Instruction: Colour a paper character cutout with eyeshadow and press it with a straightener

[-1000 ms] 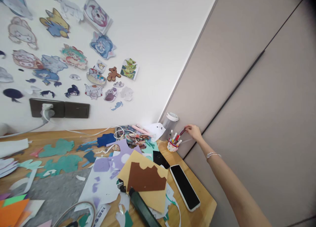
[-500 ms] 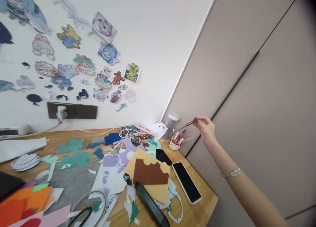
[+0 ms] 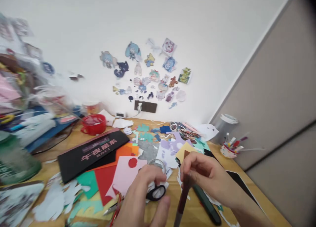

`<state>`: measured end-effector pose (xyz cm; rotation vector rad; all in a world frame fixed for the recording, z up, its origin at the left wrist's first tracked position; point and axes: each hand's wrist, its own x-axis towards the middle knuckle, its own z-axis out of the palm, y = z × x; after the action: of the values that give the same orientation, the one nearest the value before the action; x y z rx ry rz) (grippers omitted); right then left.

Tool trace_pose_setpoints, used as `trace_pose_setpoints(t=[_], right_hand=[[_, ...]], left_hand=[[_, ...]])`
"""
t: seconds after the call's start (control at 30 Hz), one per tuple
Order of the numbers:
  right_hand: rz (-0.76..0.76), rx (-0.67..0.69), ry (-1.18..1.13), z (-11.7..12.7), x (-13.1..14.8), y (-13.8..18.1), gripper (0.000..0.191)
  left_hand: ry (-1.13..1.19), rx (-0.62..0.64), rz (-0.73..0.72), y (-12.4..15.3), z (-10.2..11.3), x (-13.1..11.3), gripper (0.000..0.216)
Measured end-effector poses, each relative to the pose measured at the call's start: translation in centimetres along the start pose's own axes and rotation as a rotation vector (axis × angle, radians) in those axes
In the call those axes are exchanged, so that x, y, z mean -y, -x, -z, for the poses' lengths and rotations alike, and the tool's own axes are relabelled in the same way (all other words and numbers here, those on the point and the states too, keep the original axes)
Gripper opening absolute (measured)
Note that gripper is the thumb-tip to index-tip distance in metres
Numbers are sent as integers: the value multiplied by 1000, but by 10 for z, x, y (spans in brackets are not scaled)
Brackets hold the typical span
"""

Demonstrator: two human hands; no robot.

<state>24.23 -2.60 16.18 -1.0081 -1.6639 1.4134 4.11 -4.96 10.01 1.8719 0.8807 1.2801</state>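
Between the thumb and fingers of my right hand (image 3: 203, 174) is a slim dark red stick with a grey end (image 3: 182, 200), pointing down over the front of the desk. My left hand (image 3: 142, 195) is open, thumb and fingers apart. A black loop handle (image 3: 158, 193), like one of a pair of scissors, lies close to its fingers; I cannot tell whether they touch. Behind my right hand a yellow sheet (image 3: 184, 150) is partly hidden. Below that hand lies a long dark green tool handle (image 3: 207, 204).
Coloured paper, including a pink sheet (image 3: 124, 174), and scraps cover the desk. Left are a black box (image 3: 92, 154), a red cup (image 3: 93, 124) and a green jar (image 3: 17, 158). Right are a pen cup (image 3: 228, 151), a clear tumbler (image 3: 225, 128) and a phone (image 3: 243, 186).
My right hand has brought the stick from beside the pen cup to the desk's front. My left hand has come into view. The camera has turned left.
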Motion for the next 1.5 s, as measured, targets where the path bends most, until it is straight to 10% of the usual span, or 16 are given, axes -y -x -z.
trace_pose_setpoints(t=[0.2,0.43,0.7,0.97,1.17,1.5], right_hand=[[367,-201,338,-36,1,-39,11],[753,-283,875,-64,-30,-105,43],[738,-214,1011,-94,-51,-168,57],[562,-298,738,-87,-75,-198,30],[392,-250,727,-74,-96,-214,24],[295,-71,520,-87,-145,-236,18]], left_hand=[[410,232,285,-40,18,8,26],[425,-104,198,-74,60,27,22],[149,-267,269,-90,113,53,21],[-308,142,445,-95,154,104,42],[-724,376,840,-89,171,167,121],[-792,506,642,-86,189,179,51]])
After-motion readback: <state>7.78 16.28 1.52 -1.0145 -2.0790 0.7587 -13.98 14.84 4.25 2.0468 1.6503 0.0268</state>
